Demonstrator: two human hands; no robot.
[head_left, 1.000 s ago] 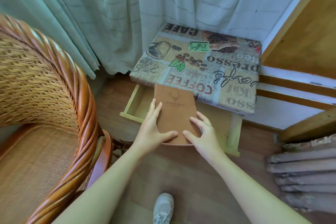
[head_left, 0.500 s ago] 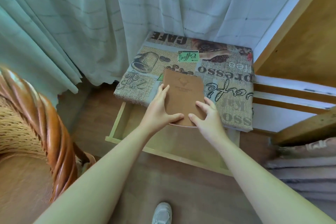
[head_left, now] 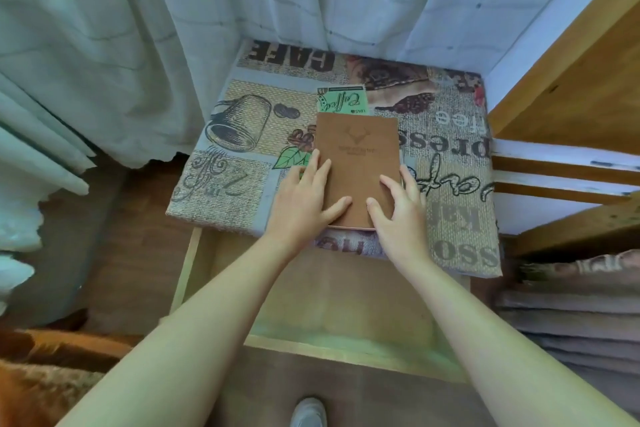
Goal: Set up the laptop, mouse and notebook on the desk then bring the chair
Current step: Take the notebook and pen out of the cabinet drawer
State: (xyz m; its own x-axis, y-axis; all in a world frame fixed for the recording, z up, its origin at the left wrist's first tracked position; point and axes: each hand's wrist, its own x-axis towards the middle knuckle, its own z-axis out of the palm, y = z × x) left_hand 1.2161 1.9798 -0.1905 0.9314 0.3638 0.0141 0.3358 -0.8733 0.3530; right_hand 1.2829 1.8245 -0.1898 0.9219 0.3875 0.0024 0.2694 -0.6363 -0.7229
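Observation:
A brown notebook [head_left: 358, 156] with a stamped deer emblem lies flat on the small desk [head_left: 221, 180], which is covered by a coffee-print cloth. My left hand [head_left: 304, 198] grips the notebook's near left edge, thumb on the cover. On the near right edge sits my right hand [head_left: 398, 208], fingers curled around the side. Below the desktop a pale wooden drawer [head_left: 329, 315] stands pulled out. A sliver of the wicker chair [head_left: 41, 357] shows at the bottom left. No laptop or mouse is in view.
Pale green and white curtains [head_left: 138, 28] hang behind and left of the desk. A wooden frame with white slats [head_left: 561, 163] stands to the right, folded brownish fabric [head_left: 571, 315] stacked below it. My shoe [head_left: 308, 412] rests on the wooden floor.
Both hands carried the notebook from over the open drawer forward onto the desktop. The view moved closer to the desk, and the wicker chair slid out to the bottom left corner.

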